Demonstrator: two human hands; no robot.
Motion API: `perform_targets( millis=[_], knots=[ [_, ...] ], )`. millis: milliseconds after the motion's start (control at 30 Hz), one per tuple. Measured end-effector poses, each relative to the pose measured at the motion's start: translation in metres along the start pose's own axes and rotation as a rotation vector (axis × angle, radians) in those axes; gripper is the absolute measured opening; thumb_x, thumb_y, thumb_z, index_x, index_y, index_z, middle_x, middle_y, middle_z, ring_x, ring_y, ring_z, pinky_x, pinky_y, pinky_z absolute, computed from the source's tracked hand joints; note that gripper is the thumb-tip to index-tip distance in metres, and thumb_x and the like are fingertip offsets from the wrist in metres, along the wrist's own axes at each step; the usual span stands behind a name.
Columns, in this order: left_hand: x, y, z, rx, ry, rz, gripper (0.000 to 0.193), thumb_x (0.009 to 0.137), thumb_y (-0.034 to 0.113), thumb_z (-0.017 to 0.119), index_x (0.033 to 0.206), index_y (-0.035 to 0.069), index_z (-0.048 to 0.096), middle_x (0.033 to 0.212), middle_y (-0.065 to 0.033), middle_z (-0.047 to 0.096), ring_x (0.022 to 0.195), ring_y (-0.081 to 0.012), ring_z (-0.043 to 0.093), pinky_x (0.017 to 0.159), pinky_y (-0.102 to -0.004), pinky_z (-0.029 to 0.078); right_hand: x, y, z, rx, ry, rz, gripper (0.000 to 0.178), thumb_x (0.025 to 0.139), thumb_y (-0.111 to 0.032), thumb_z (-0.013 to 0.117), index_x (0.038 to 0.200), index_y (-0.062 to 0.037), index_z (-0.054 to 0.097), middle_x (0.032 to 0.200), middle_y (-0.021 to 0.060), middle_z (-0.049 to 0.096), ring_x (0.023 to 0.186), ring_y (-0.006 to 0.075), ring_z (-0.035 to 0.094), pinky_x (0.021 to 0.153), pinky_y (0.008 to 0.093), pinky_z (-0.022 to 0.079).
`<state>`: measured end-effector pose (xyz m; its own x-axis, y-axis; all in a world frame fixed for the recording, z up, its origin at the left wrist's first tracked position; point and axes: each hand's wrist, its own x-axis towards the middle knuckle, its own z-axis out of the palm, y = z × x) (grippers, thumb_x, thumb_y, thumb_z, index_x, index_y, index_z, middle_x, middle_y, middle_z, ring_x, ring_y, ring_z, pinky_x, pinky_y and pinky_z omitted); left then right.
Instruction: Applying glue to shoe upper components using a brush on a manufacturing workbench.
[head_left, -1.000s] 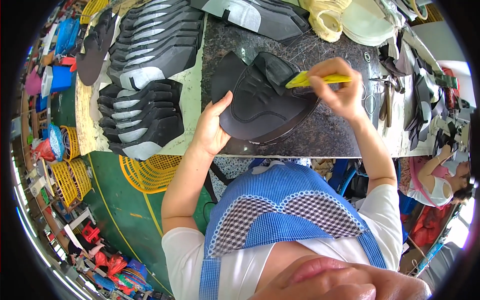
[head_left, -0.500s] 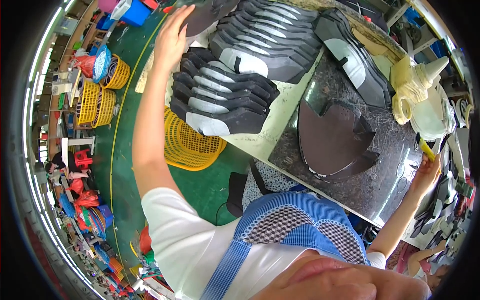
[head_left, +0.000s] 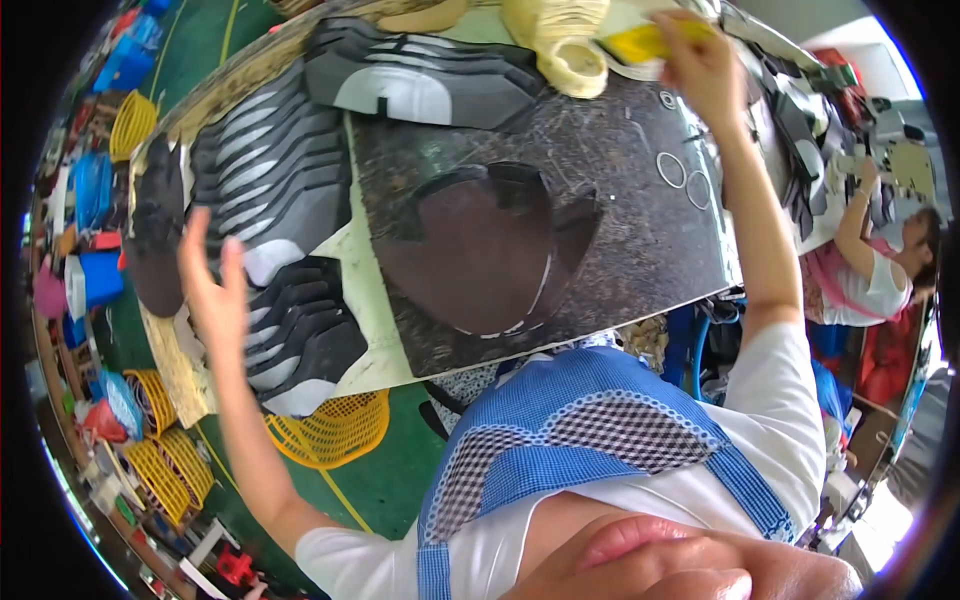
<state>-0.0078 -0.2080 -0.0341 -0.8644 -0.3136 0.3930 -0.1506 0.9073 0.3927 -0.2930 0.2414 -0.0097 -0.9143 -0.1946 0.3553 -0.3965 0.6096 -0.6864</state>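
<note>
My left hand (head_left: 215, 300) is open, fingers apart, over the left side of the worktable beside overlapping rows of black pieces with pale grey patches (head_left: 268, 170). Dark brown sheet pieces (head_left: 158, 240) lie just beyond its fingers. Between my hands, a dark brown cut piece with a notched, curved outline (head_left: 480, 255) rests on the black scratched board (head_left: 640, 230); a similar one shows partly beneath it. At the far right, my right hand (head_left: 705, 80) is closed around a flat yellow tool (head_left: 650, 42), blurred, near a cream, glue-crusted container (head_left: 572, 60).
Another stack of black and grey pieces (head_left: 430, 85) sits at the board's far edge. Two thin rings (head_left: 671, 170) lie on the right. A yellow plastic basket (head_left: 335, 430) stands below the table's left front corner. Another person (head_left: 860, 260) works at the right.
The view has swung to the right. My left hand has drawn back from the dark brown sheets. My right hand has lifted the yellow tool beside the cream container.
</note>
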Motion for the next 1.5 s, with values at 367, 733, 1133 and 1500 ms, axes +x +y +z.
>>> perform_targets(
  millis=[367,733,1133,1500],
  knots=[
    [-0.015,0.157,0.104,-0.482,-0.325,0.003,0.054,0.081,0.008,0.069,0.130,0.007,0.045,0.109,-0.0146,0.058,0.109,-0.0275,0.056,0.096,-0.0390,0.044,0.025,0.116,-0.007,0.806,-0.214,0.282,0.030,0.099,-0.027,0.055,0.112,-0.0022,0.064,0.074,-0.0022,0.056,0.053,0.0022,0.041,0.044,0.0143,0.029],
    [-0.043,0.180,0.110,-0.333,-0.191,0.512,0.059,0.075,0.021,0.077,0.128,0.010,0.054,0.126,-0.0147,0.050,0.114,-0.0314,0.053,0.096,-0.0426,0.044,-0.022,0.030,0.005,0.802,-0.582,0.045,0.033,0.097,-0.030,0.055,0.103,0.0015,0.062,0.091,0.0069,0.066,0.072,0.0123,0.064,0.066,0.0235,0.053],
    [-0.087,0.200,0.112,-0.258,-0.457,0.382,0.077,0.067,0.039,0.078,0.132,0.009,0.050,0.145,-0.0224,0.034,0.136,-0.0388,0.032,0.111,-0.0554,0.024,-0.026,-0.031,0.093,0.356,-0.822,-0.091,0.026,0.085,-0.022,0.070,0.082,0.0005,0.059,0.069,0.0059,0.064,0.064,0.0100,0.063,0.056,0.0230,0.052],
    [-0.091,0.197,0.120,-0.156,-0.332,0.442,0.077,0.067,0.046,0.078,0.129,0.009,0.054,0.124,-0.0164,0.047,0.113,-0.0337,0.050,0.103,-0.0547,0.038,-0.099,-0.031,0.051,0.265,-0.515,-0.386,0.027,0.079,-0.024,0.076,0.075,-0.0037,0.059,0.064,0.0088,0.066,0.057,0.0181,0.066,0.052,0.0288,0.051]
  ],
)
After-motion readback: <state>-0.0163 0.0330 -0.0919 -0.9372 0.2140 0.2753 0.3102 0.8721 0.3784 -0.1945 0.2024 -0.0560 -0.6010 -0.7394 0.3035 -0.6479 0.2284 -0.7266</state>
